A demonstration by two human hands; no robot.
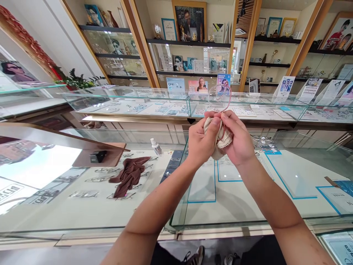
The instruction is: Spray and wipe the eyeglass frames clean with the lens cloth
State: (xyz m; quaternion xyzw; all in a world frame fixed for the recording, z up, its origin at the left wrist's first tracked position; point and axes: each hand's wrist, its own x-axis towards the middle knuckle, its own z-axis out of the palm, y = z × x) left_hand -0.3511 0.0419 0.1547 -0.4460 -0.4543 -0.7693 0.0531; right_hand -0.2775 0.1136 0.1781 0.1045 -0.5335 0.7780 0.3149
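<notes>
Left hand (200, 142) and right hand (240, 141) meet in the air, both closed: the left bunches a cloth between thumb and curled fingers, while the right pinches a thin eyeglass frame at its fingertips.

Beneath them spreads a wide, glass-topped display counter (154, 209). Towards its left side lies a crumpled dark brown cloth (129, 175), limp and soft, with spectacle frames showing around it.

The beige cloth (225, 141) in the hands has a zigzag-cut edge. It looks light, dry and pliable, easily gathered into folds, and gives the fingers a soft pad.

Wrapped partly in it are reddish-pink eyeglasses (230, 99), one rounded rim looping up above the fingertips, high over the counter's far edge as seen from here. They should weigh very little. The slim frame is probably firm but springy, liable to bend if twisted; any lens would be smooth, slippery and easily scratched or smudged. A gentle pinch at the bridge or rim, close to where the pressure falls, seems the safest hold. The folded cloth hides the other half.

Beyond the brown cloth, near the counter's far edge, is a small white spray bottle (156, 146).
</notes>
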